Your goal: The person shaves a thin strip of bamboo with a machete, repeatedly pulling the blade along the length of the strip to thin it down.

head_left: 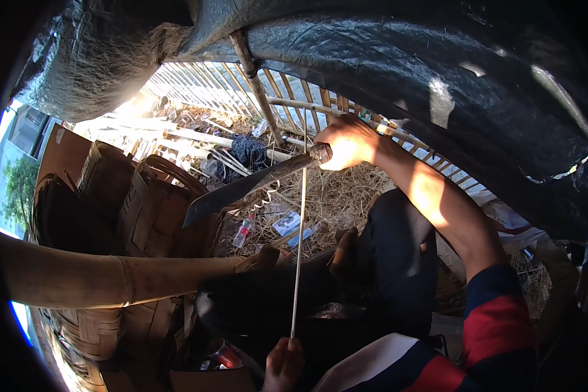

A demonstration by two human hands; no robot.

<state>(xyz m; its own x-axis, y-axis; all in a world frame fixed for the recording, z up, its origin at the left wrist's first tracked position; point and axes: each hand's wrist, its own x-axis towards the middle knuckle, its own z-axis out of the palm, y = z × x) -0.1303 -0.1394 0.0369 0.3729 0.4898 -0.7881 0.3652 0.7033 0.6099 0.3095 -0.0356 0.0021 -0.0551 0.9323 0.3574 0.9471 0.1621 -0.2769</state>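
My right hand (349,142), arm stretched forward, is wrapped round the handle of a machete (242,187). The broad dark blade points to the left and slightly down toward me. Low in the view, my left hand (283,366) is closed on the lower end of a thin, pale bamboo strip (300,261). The strip runs nearly upright from there, passes the machete close to its handle and continues above it. Whether the edge touches the strip I cannot tell. A curly pale shaving (266,197) shows just below the blade.
A thick bamboo pole (124,281) lies across the left side, by woven bamboo baskets (157,209). Straw (346,196), a plastic bottle (243,232) and offcuts litter the ground. Beyond stands a slatted bamboo fence (202,85); a black tarp (372,52) hangs overhead.
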